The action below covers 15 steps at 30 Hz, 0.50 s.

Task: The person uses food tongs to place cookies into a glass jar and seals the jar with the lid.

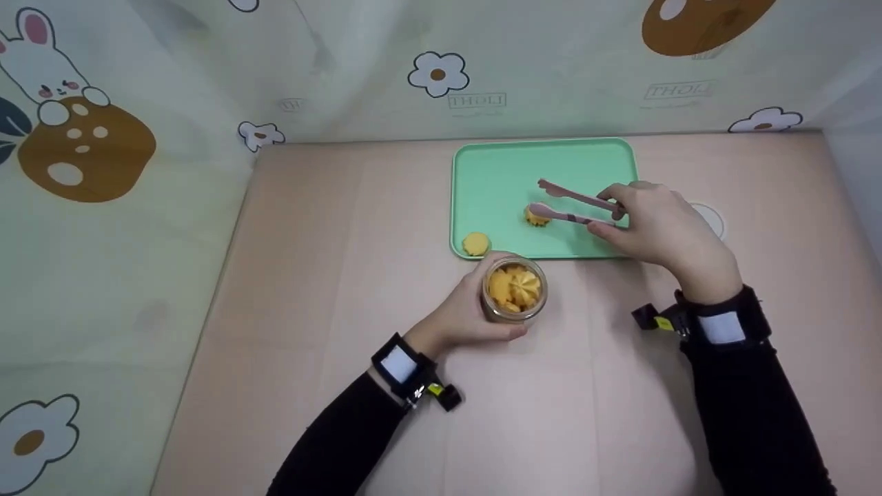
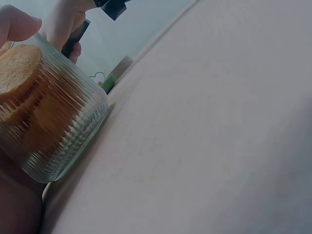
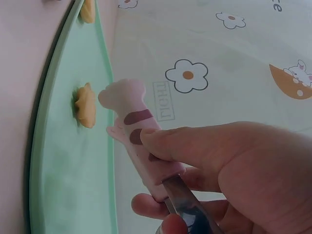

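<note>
My left hand [image 1: 468, 310] is wrapped around a ribbed glass jar [image 2: 83, 112] with several yellow cookies [image 1: 513, 286] inside. The jar stands in front of the green tray [image 1: 496, 165], near its front edge. In my right hand [image 1: 665, 227] is a pair of pink paw-tipped tongs [image 3: 136, 131], pinched between thumb and fingers. The tong arms are spread apart over the tray. One tip overlaps a ridged cookie [image 3: 87, 106] in the head view; in the right wrist view it stands off the cookie, with nothing between the tips. Another cookie [image 1: 476, 243] lies at the tray's front left corner.
A pale round disc [image 1: 711, 219] lies right of the tray, partly hidden behind my right hand. The table [image 1: 296, 289] has a pinkish cover. A patterned curtain [image 1: 344, 69] rises along its back and left edges.
</note>
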{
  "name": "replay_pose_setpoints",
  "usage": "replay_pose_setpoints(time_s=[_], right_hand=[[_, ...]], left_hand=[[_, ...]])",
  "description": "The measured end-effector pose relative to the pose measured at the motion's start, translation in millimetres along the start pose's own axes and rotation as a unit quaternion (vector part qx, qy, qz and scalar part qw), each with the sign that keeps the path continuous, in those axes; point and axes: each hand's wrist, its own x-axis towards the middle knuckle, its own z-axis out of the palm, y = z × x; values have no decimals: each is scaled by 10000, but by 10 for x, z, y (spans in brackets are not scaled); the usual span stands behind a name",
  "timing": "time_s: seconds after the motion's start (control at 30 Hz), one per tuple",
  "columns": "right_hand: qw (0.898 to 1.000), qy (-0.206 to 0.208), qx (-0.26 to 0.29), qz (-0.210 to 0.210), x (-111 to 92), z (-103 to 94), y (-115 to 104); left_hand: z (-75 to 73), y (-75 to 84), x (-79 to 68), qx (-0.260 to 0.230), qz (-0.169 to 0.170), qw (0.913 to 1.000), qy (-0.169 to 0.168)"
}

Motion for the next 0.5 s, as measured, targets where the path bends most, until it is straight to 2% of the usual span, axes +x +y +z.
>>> replay_pose_setpoints(time_s=[0.3,0.5], right_hand=[[9994,-334,-70,-25,29,51,-9],[9974,-719,4,15,48,90,-11]], left_hand=[[-4,0,-4,23,-36,10000,1],[-3,-4,-4,3,-72,10000,11]])
